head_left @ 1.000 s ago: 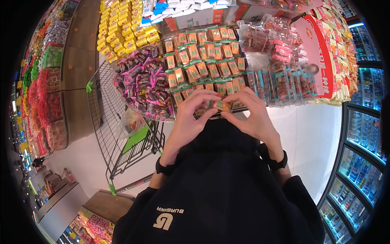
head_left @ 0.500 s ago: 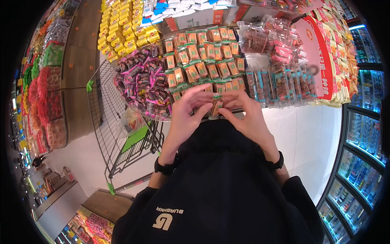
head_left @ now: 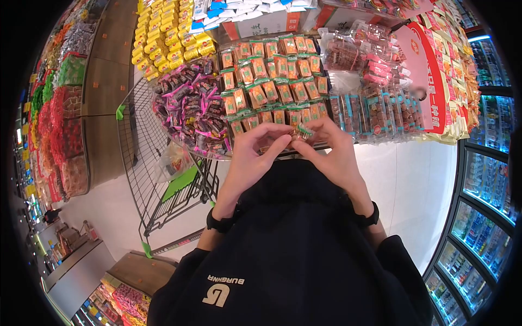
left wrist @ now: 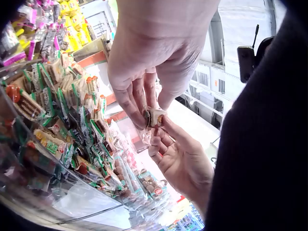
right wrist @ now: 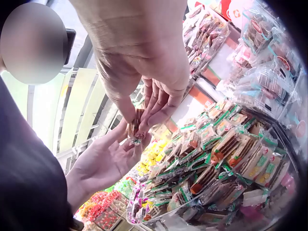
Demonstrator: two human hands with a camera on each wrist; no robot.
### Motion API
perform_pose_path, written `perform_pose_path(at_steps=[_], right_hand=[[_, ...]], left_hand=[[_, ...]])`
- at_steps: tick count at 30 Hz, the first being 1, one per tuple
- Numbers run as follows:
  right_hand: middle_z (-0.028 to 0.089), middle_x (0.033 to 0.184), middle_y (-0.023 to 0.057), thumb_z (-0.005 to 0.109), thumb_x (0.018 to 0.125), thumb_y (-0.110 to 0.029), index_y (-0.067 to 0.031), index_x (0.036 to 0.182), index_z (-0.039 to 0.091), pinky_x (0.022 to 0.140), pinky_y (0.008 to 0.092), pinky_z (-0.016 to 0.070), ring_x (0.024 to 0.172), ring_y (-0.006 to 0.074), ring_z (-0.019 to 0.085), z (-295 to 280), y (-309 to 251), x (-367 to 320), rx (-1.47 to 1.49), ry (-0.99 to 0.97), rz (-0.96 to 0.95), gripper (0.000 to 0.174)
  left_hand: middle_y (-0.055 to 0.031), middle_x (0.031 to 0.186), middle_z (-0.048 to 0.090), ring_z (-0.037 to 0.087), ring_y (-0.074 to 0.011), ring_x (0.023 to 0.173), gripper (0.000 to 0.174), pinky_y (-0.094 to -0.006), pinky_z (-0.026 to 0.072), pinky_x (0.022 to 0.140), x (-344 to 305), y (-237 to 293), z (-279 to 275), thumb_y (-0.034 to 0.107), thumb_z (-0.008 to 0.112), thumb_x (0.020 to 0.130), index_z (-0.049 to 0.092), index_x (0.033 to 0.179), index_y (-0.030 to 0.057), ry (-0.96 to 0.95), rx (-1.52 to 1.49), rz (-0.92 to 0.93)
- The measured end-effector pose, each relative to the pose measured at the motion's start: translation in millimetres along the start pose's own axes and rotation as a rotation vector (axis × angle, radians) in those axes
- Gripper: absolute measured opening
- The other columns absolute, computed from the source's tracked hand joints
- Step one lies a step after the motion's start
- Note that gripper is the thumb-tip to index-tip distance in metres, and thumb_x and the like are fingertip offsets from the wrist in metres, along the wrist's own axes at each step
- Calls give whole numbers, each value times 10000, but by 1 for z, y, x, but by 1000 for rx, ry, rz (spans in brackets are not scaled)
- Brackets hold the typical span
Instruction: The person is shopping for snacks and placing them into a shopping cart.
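A small wrapped wafer snack (head_left: 302,132) with green edging is held up between both hands, in front of the display's near edge. My right hand (head_left: 336,155) pinches it between thumb and fingers. From the other side my left hand (head_left: 254,152) grips its end, thumb and fingertips meeting there. The right wrist view shows the snack's brown layered side (right wrist: 136,124), with crinkled clear wrapper at the lower end by the left fingers. Just beyond the hands lie rows of matching wrapped snacks (head_left: 269,91), orange and green.
Purple-wrapped sweets (head_left: 190,103) and yellow packets (head_left: 166,35) fill the display's left side. Clear packs with blue trim (head_left: 375,113) lie at right. A shopping cart (head_left: 142,163) holding a plastic bag (head_left: 174,164) stands at left. Lit fridges (head_left: 486,179) line the far right.
The snack has turned in the fingers, from lying sideways to upright, then tilted toward the right hand. Both hands have stayed together near the display's edge.
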State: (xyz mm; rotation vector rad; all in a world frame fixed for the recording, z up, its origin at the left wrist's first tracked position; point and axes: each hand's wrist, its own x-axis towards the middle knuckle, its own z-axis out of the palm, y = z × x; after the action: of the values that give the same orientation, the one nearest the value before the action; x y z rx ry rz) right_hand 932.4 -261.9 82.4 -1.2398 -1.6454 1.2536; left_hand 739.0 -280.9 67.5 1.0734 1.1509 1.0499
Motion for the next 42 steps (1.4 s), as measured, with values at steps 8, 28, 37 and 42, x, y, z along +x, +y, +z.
perform_pose_path(at_steps=[8, 28, 37, 42], right_hand=[[680, 860, 86, 641, 964, -57, 17, 1189, 545, 703, 261, 549, 769, 139, 682, 1, 1, 3, 399, 35, 158, 255], [675, 754, 73, 770, 853, -100, -14, 1103, 624, 666, 250, 546, 726, 119, 686, 4, 8, -9, 141, 43, 56, 302], [690, 815, 67, 767, 815, -67, -5, 1073, 622, 677, 273, 549, 732, 126, 670, -2, 11, -7, 6, 46, 152, 302], [664, 756, 61, 759, 806, -70, -14, 1026, 649, 634, 263, 525, 650, 125, 624, -25, 33, 11, -366, 252, 14, 252]], left_hand=[[-81, 1011, 738, 685, -99, 874, 362, -241, 536, 759, 0, 1, 1, 58, 737, 894, 649, 1239, -4, -47, 32, 22], [-83, 884, 734, 704, -129, 807, 505, -268, 562, 777, -4, 2, -5, 47, 861, 741, 643, 1191, -23, -142, 233, 4], [-100, 951, 743, 717, -141, 838, 495, -276, 568, 776, -2, -2, 2, 49, 839, 763, 649, 1218, 0, -162, 289, -15], [-106, 1026, 741, 714, -136, 877, 437, -274, 561, 793, -3, -3, 1, 26, 763, 840, 634, 1257, 4, -130, 324, 55]])
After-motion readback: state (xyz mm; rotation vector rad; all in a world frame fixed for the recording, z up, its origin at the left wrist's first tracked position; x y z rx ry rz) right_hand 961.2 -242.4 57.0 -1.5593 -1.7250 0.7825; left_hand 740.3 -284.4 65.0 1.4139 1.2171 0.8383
